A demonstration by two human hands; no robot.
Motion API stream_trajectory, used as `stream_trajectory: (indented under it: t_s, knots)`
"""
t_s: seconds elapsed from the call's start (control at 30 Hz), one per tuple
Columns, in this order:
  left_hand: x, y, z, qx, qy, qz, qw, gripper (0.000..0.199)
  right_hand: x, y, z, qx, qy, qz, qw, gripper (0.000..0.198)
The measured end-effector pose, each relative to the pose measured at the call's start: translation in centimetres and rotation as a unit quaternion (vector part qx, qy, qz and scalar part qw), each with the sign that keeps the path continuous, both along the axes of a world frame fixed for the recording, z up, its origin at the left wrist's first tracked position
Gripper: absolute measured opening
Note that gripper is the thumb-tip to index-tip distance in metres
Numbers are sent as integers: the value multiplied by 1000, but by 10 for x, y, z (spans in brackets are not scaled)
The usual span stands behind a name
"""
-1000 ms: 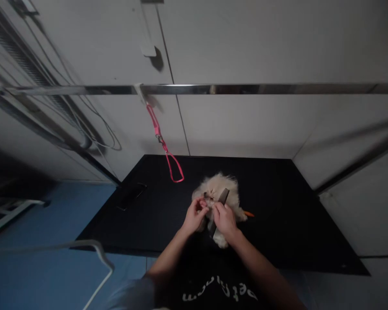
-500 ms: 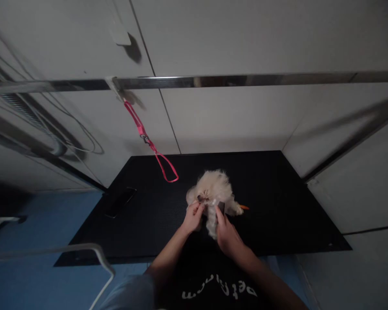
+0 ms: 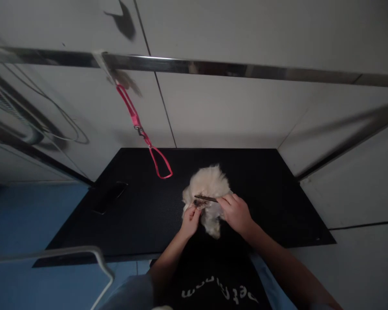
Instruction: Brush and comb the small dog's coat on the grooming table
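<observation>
A small cream, fluffy dog [image 3: 210, 181] is on the black tabletop [image 3: 265, 181] in front of me. My left hand [image 3: 190, 218] is closed at the dog's muzzle, its fingers pinched on the fur below the dark nose. In my right hand [image 3: 235, 211] is a thin dark comb [image 3: 205, 198], held by its right end. The comb lies across the dog's face, just above the nose, pointing left. My hands and the comb cover part of the face.
A pink grooming loop [image 3: 161, 165] hangs from a hook on the metal rail [image 3: 220, 68]. A dark phone [image 3: 111, 198] lies on the table's left part. A white bent bar [image 3: 97, 252] stands at lower left. Hoses and cables [image 3: 29, 129] hang along the left wall.
My right hand has moved up and brought the comb from the side of the dog's head across its face. My left hand stays at the muzzle. The orange item by the dog no longer shows.
</observation>
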State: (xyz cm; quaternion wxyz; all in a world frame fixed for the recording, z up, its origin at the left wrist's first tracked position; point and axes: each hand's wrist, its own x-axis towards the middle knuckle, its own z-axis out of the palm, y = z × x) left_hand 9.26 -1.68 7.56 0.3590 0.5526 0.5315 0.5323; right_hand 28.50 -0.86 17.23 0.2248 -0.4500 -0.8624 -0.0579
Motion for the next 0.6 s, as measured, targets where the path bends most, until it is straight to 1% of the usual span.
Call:
stream_trajectory:
  t_s: [0.07, 0.2, 0.23, 0.3, 0.4, 0.43, 0.53, 0.6]
  knots:
    - [0, -2, 2, 11, 5, 1, 1000, 51, 2, 2, 8, 17, -22, 5, 1000, 25]
    - [1, -6, 5, 21, 1, 5, 1000, 50, 3, -4, 16, 24, -46, 56, 997, 23]
    - [1, -6, 6, 25, 3, 8, 1000, 51, 4, -4, 18, 26, -52, 58, 997, 23]
    - [2, -8, 8, 37, 11, 10, 999, 52, 6, -2, 24, 39, -52, 41, 997, 22]
    - [4, -10, 9, 47, 26, 3, 999, 53, 8, 2, 34, 76, -24, 5, 997, 24]
    - [5, -11, 8, 47, 30, 3, 998, 53, 8, 2, 36, 78, -23, 13, 997, 24]
    - [6, -14, 7, 47, 31, 7, 998, 53, 6, 3, 40, 50, -73, 83, 993, 20]
    - [7, -16, 7, 48, 31, 10, 998, 53, 5, 4, 42, 41, -106, 101, 988, 17]
